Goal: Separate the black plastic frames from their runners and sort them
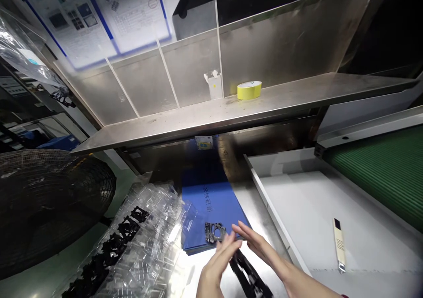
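Left hand [218, 262] blurred at the fingers; I cannot tell whether it touches the black frame [214, 232]. The black strip [247, 273] passes below my right hand [264, 249] and is cut off by the bottom edge. Printing on the blue folder [198, 227] too blurred to read.

A steel shelf [231, 108] runs below printed charts [122, 11], near a floor fan [49, 205].

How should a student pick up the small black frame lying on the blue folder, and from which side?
Pinch the outer rim of the black frame from above, at its near side. It lies flat on the blue folder, and its central opening leaves only a narrow band, so the outer edges probably give the surest hold.
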### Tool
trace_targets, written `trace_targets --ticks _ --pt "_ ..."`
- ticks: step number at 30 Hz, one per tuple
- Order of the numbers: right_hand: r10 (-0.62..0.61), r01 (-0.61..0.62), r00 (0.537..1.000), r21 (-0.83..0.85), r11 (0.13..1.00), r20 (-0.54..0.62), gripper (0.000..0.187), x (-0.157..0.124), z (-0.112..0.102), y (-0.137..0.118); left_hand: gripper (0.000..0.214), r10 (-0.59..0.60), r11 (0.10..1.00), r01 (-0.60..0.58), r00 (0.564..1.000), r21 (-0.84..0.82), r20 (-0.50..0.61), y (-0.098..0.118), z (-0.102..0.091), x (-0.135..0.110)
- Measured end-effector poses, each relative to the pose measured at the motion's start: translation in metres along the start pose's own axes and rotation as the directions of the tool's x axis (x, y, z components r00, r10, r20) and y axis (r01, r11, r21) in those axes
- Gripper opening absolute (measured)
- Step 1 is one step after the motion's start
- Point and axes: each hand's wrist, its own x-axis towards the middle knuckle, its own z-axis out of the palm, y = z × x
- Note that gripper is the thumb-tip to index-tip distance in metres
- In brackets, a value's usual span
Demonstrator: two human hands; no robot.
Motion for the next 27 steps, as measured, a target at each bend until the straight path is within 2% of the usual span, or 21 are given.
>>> trace_targets --ticks 1,2,3,4,5,7,14,18,23,25,26,27 --pt "-0.015 0.015 1.000 -0.001 1.000 0.005 0.127 0.000 0.000 0.002 0.073 0.186 0.951 -0.186 0.982 0.248 0.025 0.003 -0.002 0.002" --pt "-0.023 0.023 1.000 -0.004 1.000 0.012 0.127 -0.001 0.000 0.003 0.068 0.352 0.814 -0.353 0.931 0.462 0.090 0.007 -0.003 0.003" --pt "-0.024 0.024 0.999 -0.005 1.000 0.023 0.127 0.000 0.001 0.004 0.062 0.475 0.642 -0.468 0.864 0.607 0.164 0.012 -0.004 0.005" --pt "-0.022 0.022 0.999 -0.005 1.000 0.033 0.127 0.000 0.001 0.003 0.056 0.556 0.496 -0.532 0.802 0.686 0.221 0.017 -0.005 0.006" --pt "-0.019 0.019 0.999 -0.003 1.000 0.038 0.126 0.000 0.002 0.003 0.053 0.605 0.393 -0.568 0.752 0.723 0.262 0.021 -0.005 0.007" --pt "-0.017 0.018 0.999 -0.005 1.000 0.044 0.126 0.001 0.005 0.000 0.051 0.646 0.296 -0.612 0.694 0.733 0.318 0.028 -0.006 0.008" --pt "-0.027 0.027 1.000 -0.007 1.000 0.003 0.123 0.001 0.008 0.000 0.048 0.646 0.256 -0.622 0.679 0.740 0.347 0.029 -0.009 0.007" --pt "-0.001 0.001 1.000 0.022 1.000 0.028 0.127 0.003 0.008 0.000 0.048 0.648 0.289 -0.611 0.691 0.737 0.320 0.030 -0.008 0.009" --pt "0.004 -0.005 1.000 0.033 0.999 0.024 0.131 0.004 0.009 -0.002 0.064 0.664 0.338 -0.594 0.701 0.730 0.263 0.029 -0.008 0.011" --pt "-0.036 0.036 0.999 -0.022 0.999 0.014 0.128 0.005 0.010 -0.001 0.064 0.656 0.390 -0.578 0.720 0.717 0.224 0.024 -0.009 0.008" --pt "-0.083 0.082 0.996 -0.070 0.994 -0.011 0.123 0.007 0.012 0.000 0.064 0.642 0.457 -0.549 0.748 0.700 0.167 0.020 -0.008 0.007" --pt "-0.149 0.141 0.988 -0.135 0.981 -0.045 0.114 0.010 0.014 0.001 0.063 0.607 0.568 -0.488 0.792 0.662 0.063 0.015 -0.007 0.005"
